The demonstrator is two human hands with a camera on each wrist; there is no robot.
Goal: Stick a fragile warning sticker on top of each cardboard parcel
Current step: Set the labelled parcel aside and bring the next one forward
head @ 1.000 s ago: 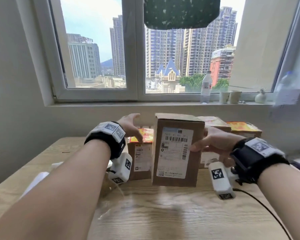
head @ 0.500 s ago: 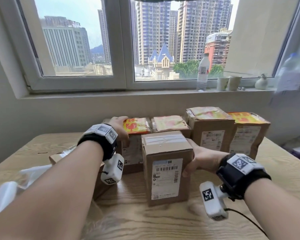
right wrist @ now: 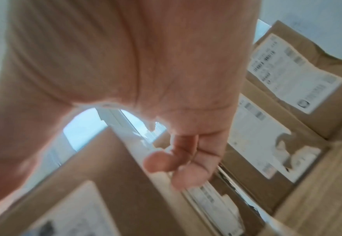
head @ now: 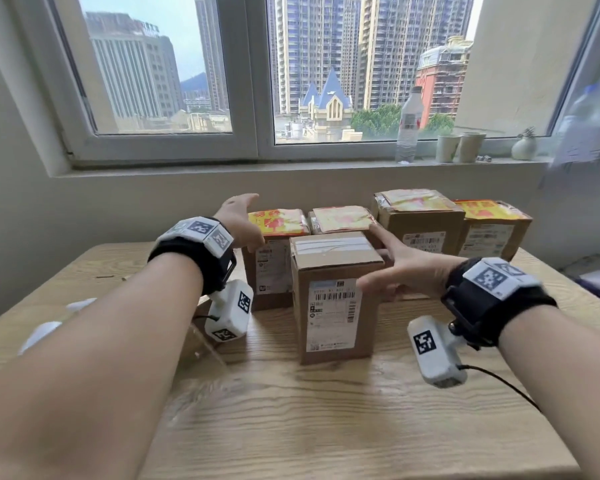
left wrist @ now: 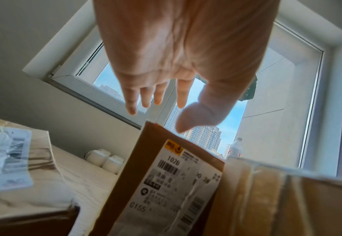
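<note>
A brown cardboard parcel point(head: 333, 296) stands upright at the table's middle, its top point(head: 335, 249) bearing only white tape. Behind it is a row of several parcels with yellow-red stickers on top, the leftmost point(head: 278, 223) and the rightmost point(head: 485, 211) among them. My left hand point(head: 239, 220) hovers open over the leftmost parcel's left edge; in the left wrist view its fingers point(left wrist: 156, 99) are straight above that labelled parcel point(left wrist: 166, 183). My right hand point(head: 395, 268) is spread beside the front parcel's right side and holds nothing. The right wrist view shows the hand point(right wrist: 176, 159) next to the parcel point(right wrist: 105, 175).
The wooden table point(head: 326, 427) has free room in front. Clear and white sheets point(head: 42, 334) lie at its left, by another box point(left wrist: 14, 151). A water bottle point(head: 408, 126), two cups point(head: 459, 147) and a small vase point(head: 523, 147) stand on the windowsill.
The front parcel has been set down nearer to me. My right hand, which gripped its right side, has let go and spread its fingers. My left hand rose slightly.
</note>
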